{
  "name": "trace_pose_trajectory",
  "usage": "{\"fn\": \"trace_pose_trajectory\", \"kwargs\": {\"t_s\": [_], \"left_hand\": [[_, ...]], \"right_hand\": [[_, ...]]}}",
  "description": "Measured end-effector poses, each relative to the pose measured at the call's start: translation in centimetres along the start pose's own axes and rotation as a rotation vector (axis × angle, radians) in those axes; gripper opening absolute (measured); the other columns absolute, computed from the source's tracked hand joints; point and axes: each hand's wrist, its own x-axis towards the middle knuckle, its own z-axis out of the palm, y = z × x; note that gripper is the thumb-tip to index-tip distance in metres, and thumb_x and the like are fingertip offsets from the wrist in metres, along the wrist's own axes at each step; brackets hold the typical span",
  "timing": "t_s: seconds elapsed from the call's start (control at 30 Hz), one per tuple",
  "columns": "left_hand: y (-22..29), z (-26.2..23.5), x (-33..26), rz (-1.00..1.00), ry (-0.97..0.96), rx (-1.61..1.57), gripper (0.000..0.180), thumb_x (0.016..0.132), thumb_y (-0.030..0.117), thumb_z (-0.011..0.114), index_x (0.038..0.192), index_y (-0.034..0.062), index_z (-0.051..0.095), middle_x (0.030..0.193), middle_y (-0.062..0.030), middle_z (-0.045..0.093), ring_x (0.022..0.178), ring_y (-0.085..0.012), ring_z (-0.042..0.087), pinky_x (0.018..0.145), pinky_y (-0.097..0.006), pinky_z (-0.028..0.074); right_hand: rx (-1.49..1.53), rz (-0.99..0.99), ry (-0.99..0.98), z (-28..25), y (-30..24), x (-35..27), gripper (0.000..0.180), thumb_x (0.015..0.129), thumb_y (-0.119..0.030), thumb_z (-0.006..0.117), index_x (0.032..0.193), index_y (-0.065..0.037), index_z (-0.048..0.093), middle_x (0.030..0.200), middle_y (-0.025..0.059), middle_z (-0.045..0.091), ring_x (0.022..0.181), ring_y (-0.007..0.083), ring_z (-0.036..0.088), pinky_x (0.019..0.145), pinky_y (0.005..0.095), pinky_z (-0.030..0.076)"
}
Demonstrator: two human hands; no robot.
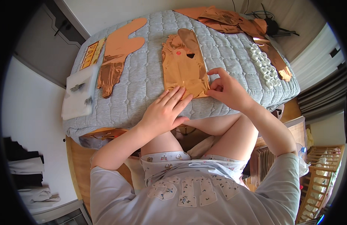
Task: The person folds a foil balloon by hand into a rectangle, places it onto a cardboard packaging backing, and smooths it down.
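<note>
A rose-gold foil balloon (184, 71), flat and folded into a rough rectangle, lies on the bed in front of me. Its far end shows a duller rounded flap, a small red lips mark and a dark patch. My left hand (164, 110) rests flat over the near left edge of the foil, fingers stretched out. At the near right corner, my right hand (228, 90) pinches the foil edge between thumb and fingers, with the index finger bent above it.
Another flat foil balloon (122, 47) lies to the left, beside a clear plastic packet (79, 92) and a yellow printed sheet (92, 54). More foil balloons (222, 20) and several small white rolls (264, 65) are at the right. All rest on a grey quilted bed (147, 80).
</note>
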Motion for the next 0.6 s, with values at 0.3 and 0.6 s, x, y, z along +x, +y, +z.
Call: {"fn": "trace_pose_trajectory", "kwargs": {"t_s": [0.3,0.6], "left_hand": [[0.0,0.1,0.2,0.022,0.018,0.048,0.077,0.084,0.049,0.075,0.147,0.0097,0.052,0.143,-0.0215,0.055,0.136,-0.0366,0.052,0.114,-0.047,0.043],[0.1,0.0,0.2,0.017,0.022,0.047,0.073,0.087,0.048,0.072,0.143,0.0059,0.053,0.147,-0.0225,0.052,0.138,-0.0356,0.051,0.113,-0.047,0.044]], "right_hand": [[-0.139,-0.232,0.246,1.2,0.6,-0.6,0.054,0.081,-0.002,0.079,0.129,-0.006,0.055,0.093,0.0062,0.061,0.083,0.0184,0.059,0.073,0.0319,0.049],[-0.725,-0.707,0.280,2.0,3.6,-3.3,0.043,0.081,-0.012,0.075,0.123,-0.008,0.070,0.125,0.0050,0.067,0.115,0.0242,0.062,0.095,0.0395,0.048]]}}
